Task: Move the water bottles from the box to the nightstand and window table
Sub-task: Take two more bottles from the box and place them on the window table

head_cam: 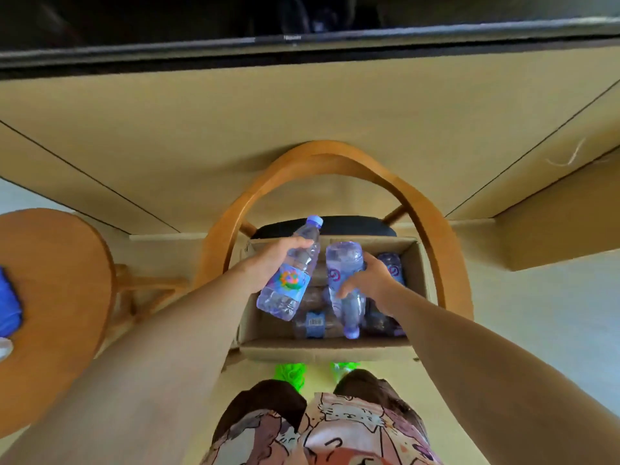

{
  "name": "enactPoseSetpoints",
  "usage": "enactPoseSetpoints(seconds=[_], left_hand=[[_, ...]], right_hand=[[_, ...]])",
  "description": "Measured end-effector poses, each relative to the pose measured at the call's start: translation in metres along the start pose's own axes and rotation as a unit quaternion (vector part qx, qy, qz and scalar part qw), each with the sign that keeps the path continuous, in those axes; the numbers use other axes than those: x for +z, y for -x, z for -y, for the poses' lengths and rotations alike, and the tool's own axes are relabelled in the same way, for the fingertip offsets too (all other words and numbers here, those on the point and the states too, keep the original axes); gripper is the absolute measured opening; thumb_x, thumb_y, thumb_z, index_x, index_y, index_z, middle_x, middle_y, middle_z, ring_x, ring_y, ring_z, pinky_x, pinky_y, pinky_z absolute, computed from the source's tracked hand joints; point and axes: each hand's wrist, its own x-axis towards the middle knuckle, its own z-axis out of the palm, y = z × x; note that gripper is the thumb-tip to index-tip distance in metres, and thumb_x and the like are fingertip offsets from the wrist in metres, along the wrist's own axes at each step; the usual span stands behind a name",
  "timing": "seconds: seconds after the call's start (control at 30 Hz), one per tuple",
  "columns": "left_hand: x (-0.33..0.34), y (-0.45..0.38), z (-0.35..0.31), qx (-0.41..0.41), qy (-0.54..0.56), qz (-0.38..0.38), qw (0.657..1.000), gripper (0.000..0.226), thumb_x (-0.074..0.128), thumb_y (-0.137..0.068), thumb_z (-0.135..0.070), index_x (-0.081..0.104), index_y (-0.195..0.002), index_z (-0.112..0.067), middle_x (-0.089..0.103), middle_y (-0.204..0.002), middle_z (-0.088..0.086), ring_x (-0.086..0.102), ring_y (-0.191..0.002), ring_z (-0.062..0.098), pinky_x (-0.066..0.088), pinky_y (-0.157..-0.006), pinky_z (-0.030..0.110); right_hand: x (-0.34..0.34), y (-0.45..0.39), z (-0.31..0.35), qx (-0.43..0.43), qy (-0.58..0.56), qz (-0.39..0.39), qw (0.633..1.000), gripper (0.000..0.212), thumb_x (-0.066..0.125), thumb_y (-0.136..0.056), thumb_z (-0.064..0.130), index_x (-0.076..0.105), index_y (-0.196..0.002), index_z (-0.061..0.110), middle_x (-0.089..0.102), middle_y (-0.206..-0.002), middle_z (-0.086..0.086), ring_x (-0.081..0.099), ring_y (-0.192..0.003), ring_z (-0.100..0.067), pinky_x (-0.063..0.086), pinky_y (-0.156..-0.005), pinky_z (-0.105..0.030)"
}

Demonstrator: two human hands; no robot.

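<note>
While the box [322, 347] sits on the chair [432, 229] seat at waist height, easy reaching down from above. Far left, a round wooden table [57, 297], bearing something blue at its edge, too cut off to name. Next, the left hand [275, 260], arm stretched forward and down, fingers wrapped round the middle of a water bottle [292, 273]; bottle lifted clear above the box, tilted, cap pointing away and up, colourful label turned to the camera. Probably held at the waist because the plastic is ribbed there and gives a sure grip. Just beside it, nearly touching, a second bottle [345, 283], held by the right hand [369, 280], fingers curled round its body from the right; cap pointing down and towards the person, base up, so likely grabbed as it lay. Right arm reaching in at a mirrored slant, wrist bent inward. Below both, more bottles [312, 322] lying on their sides in the box, so plenty of the job left. One bottle per hand: seemingly one trip, two drop-offs. Nightstand and window table not clearly in sight.
</note>
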Motion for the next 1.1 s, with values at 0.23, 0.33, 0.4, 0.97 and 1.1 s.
enactPoseSetpoints(seconds=[0.23, 0.33, 0.4, 0.97, 1.1], left_hand=[[0.027, 0.049, -0.073, 0.102, -0.04, 0.078, 0.991, 0.031, 0.07, -0.09, -0.034, 0.075, -0.067, -0.015, 0.073, -0.067, 0.006, 0.069, -0.052, 0.019, 0.055, -0.051, 0.021], [0.047, 0.073, -0.096, 0.154, -0.061, 0.117, 0.979, 0.023, 0.073, -0.091, -0.035, 0.072, -0.079, -0.016, 0.073, -0.071, 0.005, 0.068, -0.055, 0.019, 0.055, -0.052, 0.024], [0.061, 0.086, -0.105, 0.185, -0.078, 0.143, 0.969, 0.02, 0.075, -0.09, -0.034, 0.066, -0.093, -0.015, 0.072, -0.075, 0.005, 0.068, -0.06, 0.02, 0.056, -0.057, 0.027], [0.301, 0.214, -0.074, 0.295, -0.264, 0.342, 0.852, 0.033, 0.09, -0.074, -0.034, 0.071, -0.094, -0.017, 0.077, -0.081, 0.009, 0.073, -0.067, 0.024, 0.059, -0.063, 0.031], [0.379, 0.259, -0.039, 0.3, -0.299, 0.39, 0.818, 0.047, 0.088, -0.077, -0.031, 0.072, -0.112, -0.004, 0.076, -0.103, 0.024, 0.074, -0.089, 0.038, 0.06, -0.089, 0.048]], right_hand=[[-0.031, 0.067, 0.041, -0.034, -0.347, 0.016, 0.937, 0.045, 0.06, -0.047, -0.008, 0.068, -0.091, -0.004, 0.071, -0.094, -0.023, 0.073, -0.082, -0.037, 0.057, -0.073, -0.04], [-0.043, 0.097, 0.049, -0.089, -0.399, 0.007, 0.913, 0.059, 0.062, -0.045, -0.006, 0.067, -0.104, -0.008, 0.072, -0.1, -0.026, 0.072, -0.087, -0.042, 0.059, -0.079, -0.047], [-0.051, 0.118, 0.047, -0.155, -0.433, 0.018, 0.888, 0.046, 0.063, -0.062, -0.003, 0.067, -0.108, -0.006, 0.071, -0.095, -0.023, 0.071, -0.082, -0.038, 0.059, -0.079, -0.048], [-0.134, 0.318, -0.116, -0.226, -0.563, -0.241, 0.758, 0.057, 0.087, -0.061, 0.055, 0.065, -0.089, 0.01, 0.059, -0.072, -0.009, 0.055, -0.054, -0.022, 0.042, -0.053, -0.031], [-0.15, 0.383, -0.175, -0.271, -0.58, -0.29, 0.712, 0.044, 0.079, -0.075, 0.05, 0.07, -0.082, 0.008, 0.058, -0.073, -0.012, 0.049, -0.061, -0.025, 0.033, -0.059, -0.032]])
